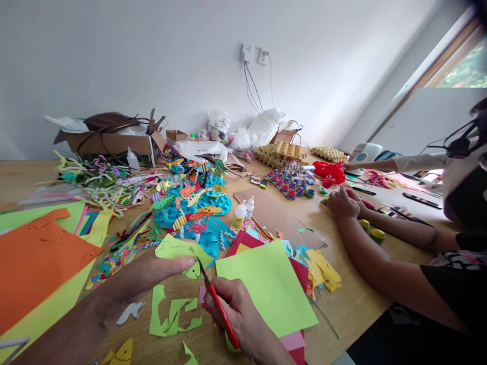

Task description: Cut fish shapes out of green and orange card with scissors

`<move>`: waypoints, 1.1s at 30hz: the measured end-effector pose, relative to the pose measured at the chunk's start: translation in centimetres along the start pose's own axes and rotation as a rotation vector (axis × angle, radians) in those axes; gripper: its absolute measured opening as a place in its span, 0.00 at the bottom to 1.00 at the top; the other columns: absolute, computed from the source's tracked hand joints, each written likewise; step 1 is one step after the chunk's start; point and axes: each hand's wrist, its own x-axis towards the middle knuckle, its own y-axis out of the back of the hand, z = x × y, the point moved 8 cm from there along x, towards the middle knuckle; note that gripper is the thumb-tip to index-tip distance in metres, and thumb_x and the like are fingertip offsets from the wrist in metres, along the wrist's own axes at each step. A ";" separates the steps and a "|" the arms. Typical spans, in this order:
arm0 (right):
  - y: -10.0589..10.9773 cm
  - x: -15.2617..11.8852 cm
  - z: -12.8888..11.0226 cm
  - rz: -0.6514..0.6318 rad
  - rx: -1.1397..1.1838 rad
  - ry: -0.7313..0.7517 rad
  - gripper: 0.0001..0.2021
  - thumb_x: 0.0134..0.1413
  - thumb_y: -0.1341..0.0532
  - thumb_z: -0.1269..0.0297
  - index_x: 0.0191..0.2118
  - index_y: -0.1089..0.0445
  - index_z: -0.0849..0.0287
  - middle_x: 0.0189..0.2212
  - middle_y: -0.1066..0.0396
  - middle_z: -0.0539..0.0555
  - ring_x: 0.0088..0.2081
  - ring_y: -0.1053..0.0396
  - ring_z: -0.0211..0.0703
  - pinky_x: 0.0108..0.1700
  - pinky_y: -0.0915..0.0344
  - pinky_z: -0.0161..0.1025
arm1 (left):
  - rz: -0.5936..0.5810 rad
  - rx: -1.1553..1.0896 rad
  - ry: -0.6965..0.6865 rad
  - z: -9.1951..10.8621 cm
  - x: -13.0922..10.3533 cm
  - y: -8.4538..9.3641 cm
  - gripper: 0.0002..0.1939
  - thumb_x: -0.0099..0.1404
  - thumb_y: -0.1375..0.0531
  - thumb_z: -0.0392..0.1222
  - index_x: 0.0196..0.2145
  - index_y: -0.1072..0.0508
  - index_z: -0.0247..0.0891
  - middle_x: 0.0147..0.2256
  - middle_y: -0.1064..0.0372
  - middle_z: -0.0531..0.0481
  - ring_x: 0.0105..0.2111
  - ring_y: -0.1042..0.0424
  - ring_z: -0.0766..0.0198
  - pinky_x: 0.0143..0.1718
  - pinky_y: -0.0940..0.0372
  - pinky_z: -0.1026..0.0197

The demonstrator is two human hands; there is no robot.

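Observation:
My left hand (162, 267) pinches a piece of light green paper (173, 247) with fish shapes drawn on it in dark lines. In my right hand (238, 309) is a pair of scissors (219, 309) with red handles, its blades meeting the paper's edge beside my left thumb. On the table below lie green paper offcuts (175, 317) with curved cut-outs. A yellow paper fish (122, 353) rests at the bottom edge. Right of the scissors, a large light green sheet (266, 286) covers part of some red paper.
Blue discs with paper fish (205, 210) stand ahead, near two glue bottles (239, 215). Pipe cleaners (95, 175) and an orange sheet (41, 263) lie left. At right, a person's forearms (365, 258) rest on the table; another person reaches toward red material (330, 172). Egg cartons (281, 152) sit behind.

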 end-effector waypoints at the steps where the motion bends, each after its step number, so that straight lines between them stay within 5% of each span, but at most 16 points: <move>1: 0.0 0.0 0.0 0.001 -0.005 0.002 0.18 0.59 0.47 0.55 0.21 0.43 0.59 0.17 0.51 0.44 0.20 0.51 0.32 0.21 0.53 0.30 | -0.015 0.005 -0.009 0.0 0.1 0.0 0.14 0.51 0.35 0.48 0.35 0.21 0.39 0.35 0.19 0.50 0.40 0.24 0.48 0.48 0.34 0.50; 17: -0.2 0.2 -0.2 -0.009 0.020 0.011 0.21 0.59 0.48 0.48 0.24 0.38 0.60 0.16 0.49 0.44 0.20 0.51 0.32 0.21 0.53 0.30 | -0.032 0.068 -0.081 0.3 0.5 0.0 0.17 0.54 0.37 0.46 0.42 0.22 0.41 0.40 0.20 0.54 0.48 0.28 0.48 0.50 0.36 0.53; 33: 0.5 -0.1 -1.3 0.042 -0.151 0.081 0.17 0.59 0.45 0.60 0.21 0.45 0.59 0.18 0.51 0.44 0.22 0.52 0.32 0.22 0.55 0.31 | -0.128 0.037 -0.028 -0.3 0.7 -0.3 0.16 0.57 0.39 0.44 0.43 0.23 0.40 0.38 0.19 0.53 0.48 0.28 0.48 0.50 0.35 0.52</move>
